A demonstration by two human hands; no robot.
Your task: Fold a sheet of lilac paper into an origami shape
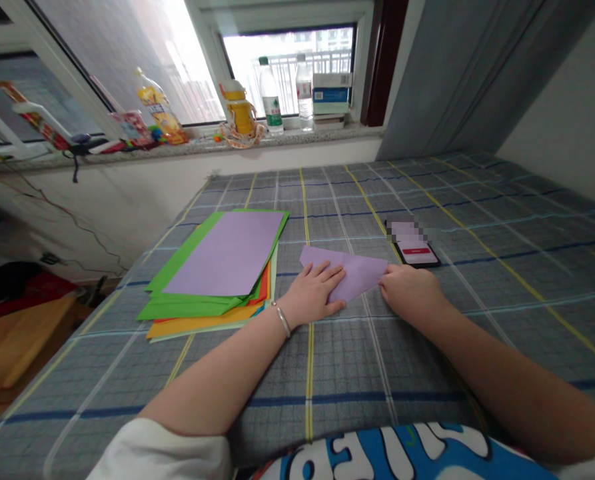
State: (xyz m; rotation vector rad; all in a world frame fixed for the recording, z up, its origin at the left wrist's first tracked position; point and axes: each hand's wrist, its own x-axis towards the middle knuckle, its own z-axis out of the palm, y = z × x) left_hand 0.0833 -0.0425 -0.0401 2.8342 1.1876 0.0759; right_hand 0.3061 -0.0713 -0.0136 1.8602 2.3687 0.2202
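A folded piece of purple paper [363,272] lies on the plaid cloth in front of me. My left hand [317,291] rests flat on its left part with the fingers spread, a silver bangle round the wrist. At the paper's right corner, my right hand [408,289] is closed, pinching the tip between thumb and fingers. Left of my hands is a stack of coloured paper, with a purple sheet [227,253] on top and green sheets [192,308] under it. Orange, red and pale edges stick out below.
A phone [413,244] with its screen lit lies beyond my right hand. On the windowsill stand a yellow drink bottle [160,110], a yellow flask [240,110], two clear bottles [271,100] and stacked boxes [331,100]. A grey curtain [467,73] hangs at the right.
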